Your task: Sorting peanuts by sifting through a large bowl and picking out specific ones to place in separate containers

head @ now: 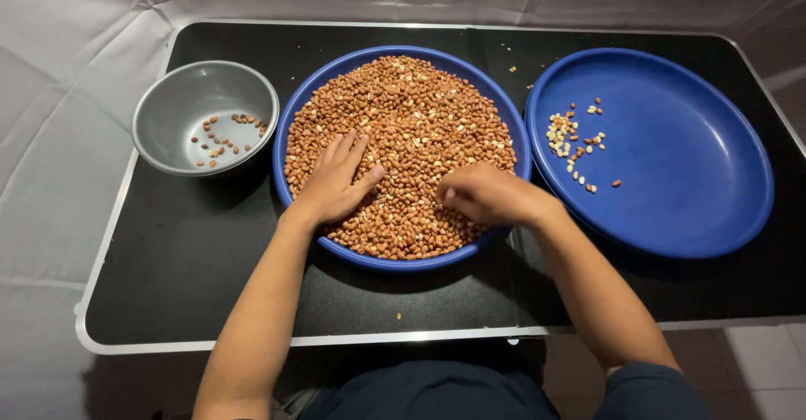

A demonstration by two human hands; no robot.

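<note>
A wide blue dish (312, 101) in the middle of the black table is heaped with red-brown peanuts (420, 118). My left hand (336, 181) lies flat on the peanuts at the dish's left side, fingers spread. My right hand (483, 193) rests on the peanuts near the front right of the dish, fingers curled in a pinch; what they hold is hidden. To the right, a second blue plate (680, 160) carries a few pale, skinless peanuts (571, 139). A grey metal bowl (168, 109) on the left holds a few dark peanuts (222, 139).
The black folding table (185, 252) has a pale metal rim and stands against white cloth (67, 59). A few stray peanuts lie on the table behind the dishes and one near the front edge (398, 316). Tiled floor shows at the lower right.
</note>
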